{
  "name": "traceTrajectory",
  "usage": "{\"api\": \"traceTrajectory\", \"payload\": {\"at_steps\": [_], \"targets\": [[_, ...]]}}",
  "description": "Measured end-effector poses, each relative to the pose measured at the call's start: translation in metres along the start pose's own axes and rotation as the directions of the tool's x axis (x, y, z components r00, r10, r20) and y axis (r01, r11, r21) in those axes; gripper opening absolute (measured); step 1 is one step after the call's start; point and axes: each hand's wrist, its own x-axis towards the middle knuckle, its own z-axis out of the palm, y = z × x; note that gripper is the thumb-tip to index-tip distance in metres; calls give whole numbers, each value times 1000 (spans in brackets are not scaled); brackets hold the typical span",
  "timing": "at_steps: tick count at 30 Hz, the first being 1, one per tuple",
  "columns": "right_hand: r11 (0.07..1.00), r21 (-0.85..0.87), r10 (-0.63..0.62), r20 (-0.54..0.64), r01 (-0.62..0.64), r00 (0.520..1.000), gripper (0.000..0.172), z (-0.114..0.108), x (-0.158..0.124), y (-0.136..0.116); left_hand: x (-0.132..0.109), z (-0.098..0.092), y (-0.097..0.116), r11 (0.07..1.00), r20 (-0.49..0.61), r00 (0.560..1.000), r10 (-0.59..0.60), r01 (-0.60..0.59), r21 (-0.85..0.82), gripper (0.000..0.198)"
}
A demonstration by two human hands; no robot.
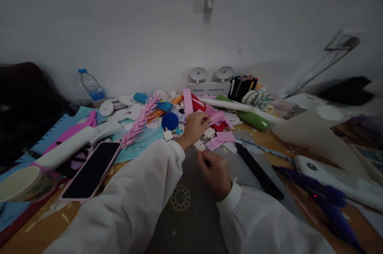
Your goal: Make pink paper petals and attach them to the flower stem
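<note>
My left hand (194, 127) reaches into the pile at the mat's far edge, its fingers bent beside pink paper (218, 117); what they hold, if anything, is hidden. Nearer to me, my right hand (216, 172) has thumb and forefinger together at the lower edge of a small pale square piece (199, 145). Another pale square (168, 135) lies left of my left wrist. Folded pink strips (226, 136) rest right of the hands. A ring-shaped part with round holes (180, 198) is on the grey mat (191, 228).
On the left are a phone (92, 170), a paper cup (22, 184), a pink braided stem (142, 120) and a bottle (92, 86). A black bar (259, 171) and a blue glue gun (317, 190) lie right. Markers (243, 87) and a twin-lamp box (209, 87) stand behind.
</note>
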Motion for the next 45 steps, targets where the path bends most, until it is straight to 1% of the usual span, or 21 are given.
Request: {"api": "traceTrajectory", "payload": {"at_steps": [4, 6, 11, 14, 16, 18, 20, 22, 23, 27, 30, 32, 34, 37, 39, 42, 45], "targets": [[1000, 20, 24, -6, -24, 1000, 43, 0, 0, 1, -3, -4, 0, 992, -42, 994, -105, 101, -76, 10], [999, 40, 37, -8, -36, 999, 43, 0, 0, 1, -4, -5, -1, 984, -52, 989, -139, 132, -124, 15], [989, 121, 89, -24, -86, 996, 42, 2, 1, 1, -7, -7, -4, 953, -81, 977, -198, 173, -248, 36], [973, 192, 142, -56, -129, 988, 44, 2, 3, 0, -9, -11, -5, 924, -83, 969, -231, 192, -332, 41], [953, 257, 185, -74, -160, 980, 44, 0, 5, -2, -12, -16, -4, 895, -74, 964, -255, 207, -396, 41], [920, 340, 234, -78, -195, 969, 40, -2, 8, -3, -16, -25, -3, 855, -45, 960, -278, 226, -466, 37], [870, 435, 289, -67, -232, 955, 29, -3, 12, -3, -23, -35, -1, 806, 11, 957, -289, 250, -537, 33], [804, 529, 344, -44, -270, 938, 18, -2, 15, -1, -32, -44, 1, 751, 84, 954, -286, 278, -599, 35], [768, 571, 369, -26, -289, 929, 17, -1, 16, 1, -38, -48, 2, 723, 120, 952, -281, 292, -626, 39], [638, 689, 425, 56, -343, 903, 26, 7, 18, 11, -59, -55, 6, 629, 238, 938, -253, 346, -696, 51], [591, 723, 419, 103, -357, 902, 28, 9, 18, 15, -69, -58, 9, 599, 317, 926, -205, 375, -707, 52], [592, 726, 406, 107, -350, 908, 25, 6, 18, 15, -73, -62, 11, 608, 346, 922, -174, 377, -698, 48], [610, 721, 394, 84, -329, 915, 21, 1, 19, 14, -77, -68, 13, 642, 347, 926, -152, 359, -678, 40], [646, 706, 358, 56, -291, 932, 21, -4, 19, 7, -82, -77, 18, 727, 302, 943, -138, 303, -616, 21], [662, 697, 324, 68, -277, 944, 22, -6, 18, 2, -85, -80, 22, 795, 256, 956, -146, 267, -545, 8], [664, 696, 281, 107, -274, 954, 23, -7, 17, -4, -92, -84, 25, 880, 193, 967, -163, 231, -416, 20], [665, 696, 233, 153, -272, 960, 26, -6, 15, -7, -103, -89, 29, 932, 196, 971, -137, 194, -306, 24]]}}
